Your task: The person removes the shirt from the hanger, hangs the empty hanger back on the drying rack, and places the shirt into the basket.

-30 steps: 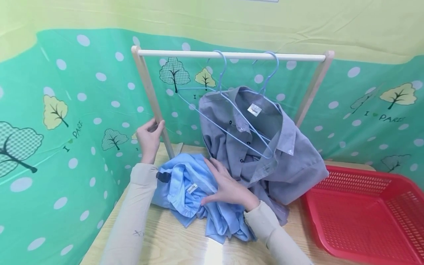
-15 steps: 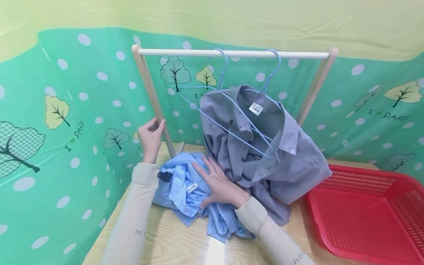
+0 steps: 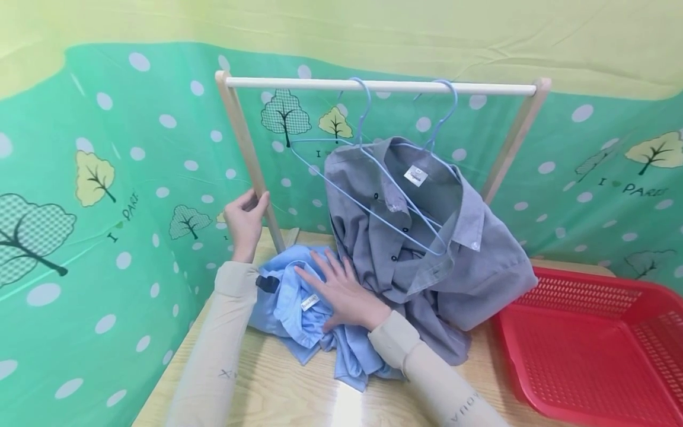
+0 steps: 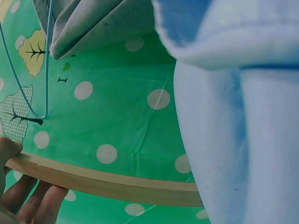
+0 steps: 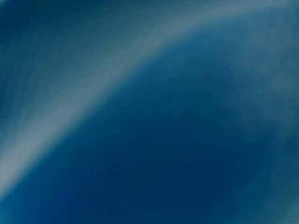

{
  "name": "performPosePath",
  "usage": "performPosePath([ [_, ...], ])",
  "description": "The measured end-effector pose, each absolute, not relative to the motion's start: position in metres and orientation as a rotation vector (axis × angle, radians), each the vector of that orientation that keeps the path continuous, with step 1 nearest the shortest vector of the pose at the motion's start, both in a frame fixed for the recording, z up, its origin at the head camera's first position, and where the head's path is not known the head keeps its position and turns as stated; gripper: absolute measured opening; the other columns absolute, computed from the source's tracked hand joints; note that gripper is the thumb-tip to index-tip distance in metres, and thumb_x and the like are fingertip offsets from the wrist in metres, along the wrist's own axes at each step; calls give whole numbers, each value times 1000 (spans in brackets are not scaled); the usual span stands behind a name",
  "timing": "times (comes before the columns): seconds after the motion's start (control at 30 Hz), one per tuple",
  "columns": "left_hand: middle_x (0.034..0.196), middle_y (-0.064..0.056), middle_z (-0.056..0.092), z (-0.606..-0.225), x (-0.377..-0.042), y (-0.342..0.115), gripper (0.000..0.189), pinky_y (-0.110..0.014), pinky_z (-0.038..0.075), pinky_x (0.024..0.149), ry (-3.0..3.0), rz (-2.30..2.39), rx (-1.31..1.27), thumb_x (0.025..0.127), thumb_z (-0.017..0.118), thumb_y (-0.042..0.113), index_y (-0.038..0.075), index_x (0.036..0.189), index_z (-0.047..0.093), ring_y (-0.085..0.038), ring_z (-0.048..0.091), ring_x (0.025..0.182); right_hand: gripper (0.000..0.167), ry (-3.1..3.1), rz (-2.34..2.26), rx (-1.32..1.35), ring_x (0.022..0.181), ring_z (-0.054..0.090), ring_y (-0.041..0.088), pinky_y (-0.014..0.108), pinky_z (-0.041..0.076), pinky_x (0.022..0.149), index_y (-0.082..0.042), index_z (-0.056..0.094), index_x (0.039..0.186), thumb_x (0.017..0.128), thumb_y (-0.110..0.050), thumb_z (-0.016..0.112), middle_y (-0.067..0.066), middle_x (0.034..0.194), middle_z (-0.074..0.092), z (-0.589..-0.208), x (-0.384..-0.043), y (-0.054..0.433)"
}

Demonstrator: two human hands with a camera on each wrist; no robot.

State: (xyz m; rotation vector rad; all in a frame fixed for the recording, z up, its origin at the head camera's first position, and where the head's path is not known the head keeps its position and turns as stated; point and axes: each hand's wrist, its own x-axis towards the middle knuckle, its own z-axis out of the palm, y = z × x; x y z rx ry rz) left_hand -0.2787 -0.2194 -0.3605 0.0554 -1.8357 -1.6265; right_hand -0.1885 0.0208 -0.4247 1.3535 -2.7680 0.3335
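Note:
My left hand (image 3: 243, 222) grips the left wooden post (image 3: 243, 139) of a clothes rack. In the left wrist view the thumb lies above the post (image 4: 107, 182) and the fingers (image 4: 49, 205) below it. My right hand (image 3: 349, 296) rests with spread fingers on a crumpled light blue shirt (image 3: 267, 314) on the table, beside its collar label. Blurred blue cloth (image 5: 163, 140) fills the right wrist view. Behind it, a grey shirt (image 3: 491, 261) droops from a blue hanger (image 3: 455, 101), its collar wide apart. A second blue hanger (image 3: 368, 98) overlaps the grey shirt's front.
Both hangers hook over the white top bar (image 3: 299, 84). At the right a red plastic basket (image 3: 576, 338) stands on the wooden table (image 3: 261, 391). A green curtain (image 3: 176, 136) with dots and trees closes off the back and left.
My right hand has slid left and slightly up over the blue shirt, its fingers spreading wider. The left hand has stayed on the post.

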Motion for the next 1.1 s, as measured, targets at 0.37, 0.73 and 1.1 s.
performPosePath([
  [0.37, 115, -22, 70, -360, -278, -220, 33, -24, 59, 89, -1823, -1641, 58, 87, 78, 18, 3, 116, 72, -20, 73, 99, 138, -2731, 87, 1331, 151, 4, 44, 70, 7, 120, -27, 6, 161, 57, -58, 91, 14, 167, -3, -442, -208, 7],
  [0.73, 116, -26, 68, -337, -256, -208, 30, -26, 60, 90, -1853, -1637, 69, 89, 74, 8, -3, 116, 69, -19, 73, 99, 139, -2615, -158, 1306, 154, 1, 36, 62, 0, 124, -22, 9, 161, 54, -69, 86, 15, 167, 4, -443, -210, -2],
  [1.1, 115, -24, 69, -357, -276, -216, 28, -24, 59, 89, -1815, -1620, 36, 89, 74, 10, -1, 115, 71, -17, 73, 97, 135, -2880, 249, 1363, 151, -6, 44, 72, 26, 114, -32, 1, 160, 61, -52, 91, 10, 167, -10, -447, -223, 3],
])
